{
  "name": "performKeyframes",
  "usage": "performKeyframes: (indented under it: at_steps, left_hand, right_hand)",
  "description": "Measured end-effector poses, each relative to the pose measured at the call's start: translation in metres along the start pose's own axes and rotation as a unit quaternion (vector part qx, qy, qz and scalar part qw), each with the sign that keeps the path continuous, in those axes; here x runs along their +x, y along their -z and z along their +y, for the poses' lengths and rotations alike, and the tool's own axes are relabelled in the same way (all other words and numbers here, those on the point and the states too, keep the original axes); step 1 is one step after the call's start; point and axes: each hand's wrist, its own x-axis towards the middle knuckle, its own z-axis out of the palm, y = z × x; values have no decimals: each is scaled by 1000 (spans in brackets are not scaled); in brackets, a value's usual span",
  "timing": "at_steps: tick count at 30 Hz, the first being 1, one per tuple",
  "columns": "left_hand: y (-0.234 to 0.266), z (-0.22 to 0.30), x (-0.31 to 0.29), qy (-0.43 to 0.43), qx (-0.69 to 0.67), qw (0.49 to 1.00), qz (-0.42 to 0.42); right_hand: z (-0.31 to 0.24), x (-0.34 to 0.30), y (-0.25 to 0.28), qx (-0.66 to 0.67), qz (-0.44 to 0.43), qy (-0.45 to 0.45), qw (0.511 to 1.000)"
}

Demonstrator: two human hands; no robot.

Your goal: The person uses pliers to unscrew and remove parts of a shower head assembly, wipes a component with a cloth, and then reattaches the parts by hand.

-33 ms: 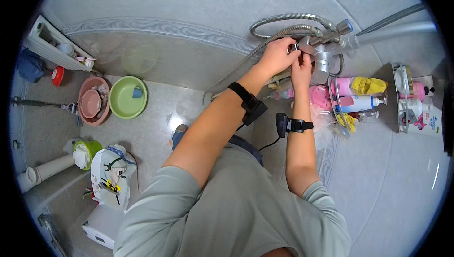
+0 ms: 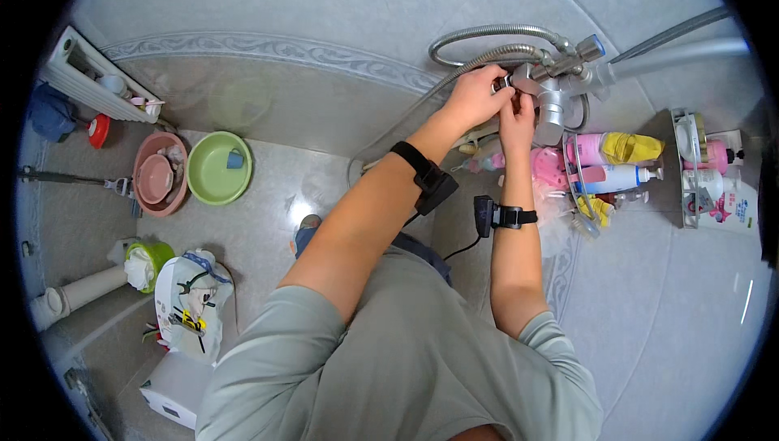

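Observation:
A chrome shower mixer (image 2: 552, 100) is fixed to the tiled wall at the upper right, with a blue-marked handle at its upper end. My left hand (image 2: 477, 94) is closed, thumb and fingers pinching the small chrome fitting (image 2: 504, 82) on the mixer's left side. Just beside it, my right hand (image 2: 517, 123) reaches up from below, its fingers bent against the same part. What the right fingertips grip is partly hidden. Flexible metal hoses (image 2: 495, 30) loop above and behind my hands.
Wire racks of bottles (image 2: 613, 175) hang on the wall to the right. On the floor at left are a green basin (image 2: 216, 185), a pink basin (image 2: 148, 197) and a small green bin (image 2: 166, 256). Nearer stands a white appliance (image 2: 172, 299) with tools on top.

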Motion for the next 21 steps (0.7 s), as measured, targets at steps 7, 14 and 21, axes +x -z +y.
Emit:
performKeyframes:
  at_steps: [7,14,21]
  left_hand:
    - [-1,-4,-3,59,-106,992,-26]
    - [-3,-12,-7,-55,-44,997,31]
    - [6,-18,0,-111,8,994,-2]
  right_hand:
    - [8,0,2,152,-9,-53,987]
    - [12,-2,-6,301,-8,-74,951]
    - [23,5,5,261,-48,-78,961]
